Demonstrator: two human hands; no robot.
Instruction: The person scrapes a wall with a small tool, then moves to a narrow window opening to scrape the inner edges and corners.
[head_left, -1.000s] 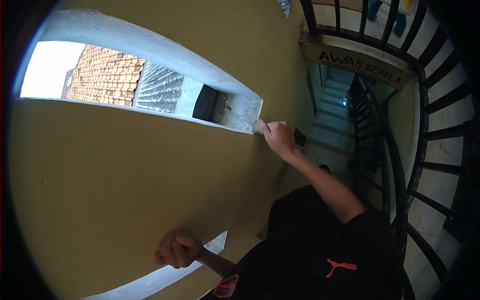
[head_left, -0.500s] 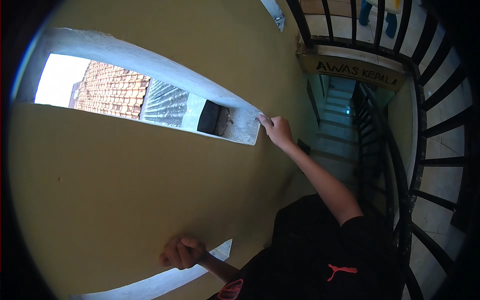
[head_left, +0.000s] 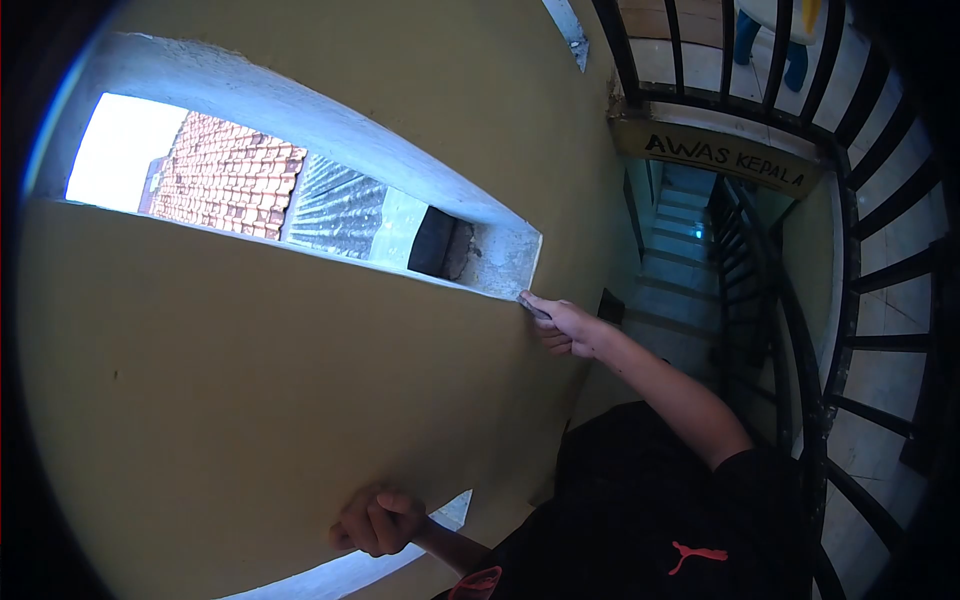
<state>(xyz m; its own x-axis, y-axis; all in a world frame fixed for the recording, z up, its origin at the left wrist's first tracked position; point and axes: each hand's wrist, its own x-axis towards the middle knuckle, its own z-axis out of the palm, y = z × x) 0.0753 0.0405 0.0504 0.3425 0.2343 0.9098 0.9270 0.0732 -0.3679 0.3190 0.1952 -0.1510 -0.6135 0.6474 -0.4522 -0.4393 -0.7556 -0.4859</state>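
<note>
My right hand [head_left: 565, 327] pinches a thin, flat grey piece [head_left: 535, 308] between thumb and fingers; its kind I cannot tell. The fingertips are right at the lower right corner of a long slanted opening [head_left: 505, 255] with a whitish, rough inner edge, cut through the olive-yellow wall [head_left: 300, 380]. Lower left, my left hand [head_left: 380, 520] is closed in a fist close to the wall, above another pale slot [head_left: 330, 578]. The inside of that fist is hidden.
To the right, black railings [head_left: 785, 300] run beside a descending staircase [head_left: 680, 250]. Over the stairs hangs a beam lettered "AWAS KEPALA" [head_left: 725, 160]. A chair with blue legs [head_left: 795, 65] stands beyond the upper railing. Roof tiles [head_left: 235, 175] show through the opening.
My right hand has moved down along the end of the opening, from its right edge to the lower corner. My left hand stays in a fist, and the view has shifted slightly.
</note>
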